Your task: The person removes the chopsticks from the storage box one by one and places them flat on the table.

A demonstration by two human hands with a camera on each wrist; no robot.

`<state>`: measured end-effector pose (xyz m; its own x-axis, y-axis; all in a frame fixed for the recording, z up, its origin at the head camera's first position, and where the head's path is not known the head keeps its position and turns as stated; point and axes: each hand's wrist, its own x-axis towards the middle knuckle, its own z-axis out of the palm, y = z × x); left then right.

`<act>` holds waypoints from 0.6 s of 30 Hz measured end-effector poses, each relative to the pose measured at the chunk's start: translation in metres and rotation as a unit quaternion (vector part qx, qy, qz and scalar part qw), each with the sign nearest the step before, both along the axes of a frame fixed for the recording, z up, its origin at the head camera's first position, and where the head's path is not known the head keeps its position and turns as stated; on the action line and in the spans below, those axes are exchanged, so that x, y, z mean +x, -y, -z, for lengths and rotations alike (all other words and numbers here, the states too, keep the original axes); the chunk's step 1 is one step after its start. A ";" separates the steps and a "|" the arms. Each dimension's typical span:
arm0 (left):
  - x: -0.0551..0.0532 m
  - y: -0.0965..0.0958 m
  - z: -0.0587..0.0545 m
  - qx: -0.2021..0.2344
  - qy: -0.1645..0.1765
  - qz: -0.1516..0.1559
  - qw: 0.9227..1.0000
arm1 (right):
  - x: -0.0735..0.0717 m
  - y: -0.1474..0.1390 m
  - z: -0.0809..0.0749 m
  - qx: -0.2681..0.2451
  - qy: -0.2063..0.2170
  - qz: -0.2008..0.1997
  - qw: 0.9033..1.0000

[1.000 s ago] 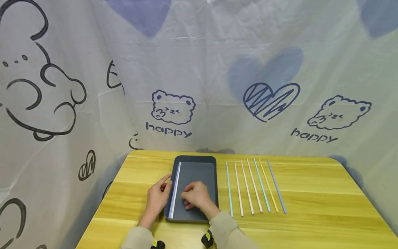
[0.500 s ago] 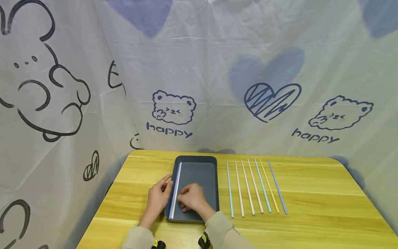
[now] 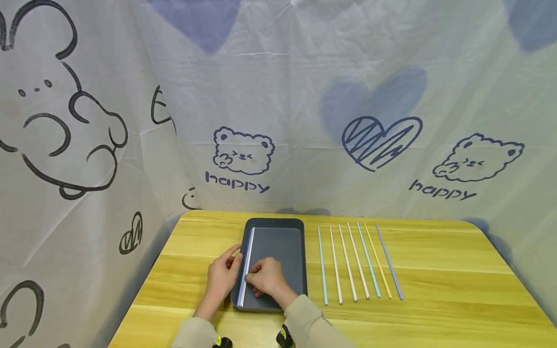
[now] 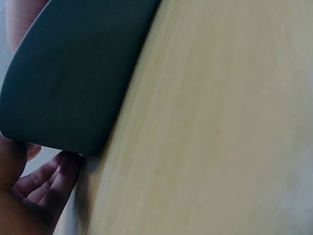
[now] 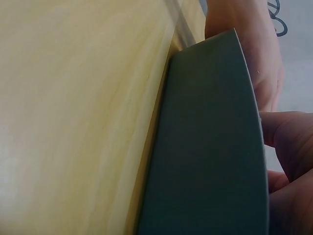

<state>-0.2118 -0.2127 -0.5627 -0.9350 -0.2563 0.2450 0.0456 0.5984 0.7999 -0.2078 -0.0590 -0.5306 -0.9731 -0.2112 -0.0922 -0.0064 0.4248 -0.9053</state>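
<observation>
A dark grey tray (image 3: 278, 244) lies on the wooden table, with a thin purple stick (image 3: 239, 297) and a thin white stick (image 3: 242, 293) side by side along its left wall. My left hand (image 3: 221, 279) holds the tray's left side, thumb by the rim; the left wrist view has its fingers (image 4: 63, 181) against the outer wall. Over the tray floor, my right hand (image 3: 267, 278) is bent, thumb and index fingertips together on the white stick. The right wrist view hides most of those fingers behind the tray wall (image 5: 210, 132).
Right of the tray, several thin sticks lie spaced out in a row: a blue one (image 3: 322, 266), pinkish ones (image 3: 336, 266), another blue, a yellow (image 3: 377, 261) and a purple (image 3: 389, 261). A printed cloth (image 3: 300, 106) hangs behind and beside the table (image 3: 457, 275).
My right hand has moved left across the tray until its fingertips reach the white stick. The left hand stays at the tray's left side, and the row of sticks lies as before.
</observation>
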 end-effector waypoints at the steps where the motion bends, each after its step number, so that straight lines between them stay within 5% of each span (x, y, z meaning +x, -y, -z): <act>1: 0.000 0.000 0.000 -0.001 -0.002 0.000 1.000 | 0.001 0.001 0.000 0.001 -0.004 0.000 1.000; 18: -0.001 0.001 0.001 0.009 0.001 0.003 1.000 | 0.000 0.004 0.006 0.006 -0.009 0.022 1.000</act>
<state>-0.2124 -0.2136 -0.5639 -0.9372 -0.2552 0.2378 0.0467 0.5837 0.8106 -0.2073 -0.0631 -0.5361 -0.9831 -0.1663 -0.0765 -0.0039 0.4366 -0.8997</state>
